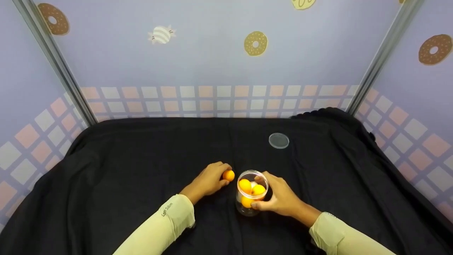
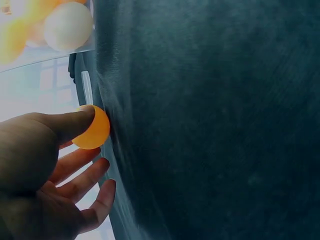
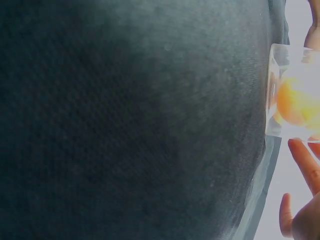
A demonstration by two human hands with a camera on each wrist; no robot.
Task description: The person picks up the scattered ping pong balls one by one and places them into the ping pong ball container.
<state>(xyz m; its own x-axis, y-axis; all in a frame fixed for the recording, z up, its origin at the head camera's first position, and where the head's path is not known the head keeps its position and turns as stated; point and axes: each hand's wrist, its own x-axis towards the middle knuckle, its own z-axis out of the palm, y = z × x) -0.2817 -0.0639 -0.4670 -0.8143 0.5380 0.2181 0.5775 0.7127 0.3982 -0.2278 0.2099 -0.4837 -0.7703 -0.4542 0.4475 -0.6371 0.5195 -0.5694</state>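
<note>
Between the thumb and fingers of my left hand (image 1: 211, 179) is an orange ping-pong ball (image 1: 228, 175), pinched just left of a clear plastic jar (image 1: 242, 209). In the left wrist view the thumb lies over that ball (image 2: 98, 131), low by the dark cloth. My right hand (image 1: 283, 196) grips the jar from its right side, thumb in front and fingers behind. Inside the uncapped jar are several orange balls (image 1: 258, 190) and a white ball (image 2: 69, 26). The right wrist view shows the jar (image 3: 278, 55) at its right edge, fingers against its side.
A round clear lid (image 1: 279, 141) lies flat on the black cloth (image 1: 159, 148), behind and to the right of the jar. Folds run along the cloth's right side. Patterned panels (image 1: 212, 63) stand at the back and both sides.
</note>
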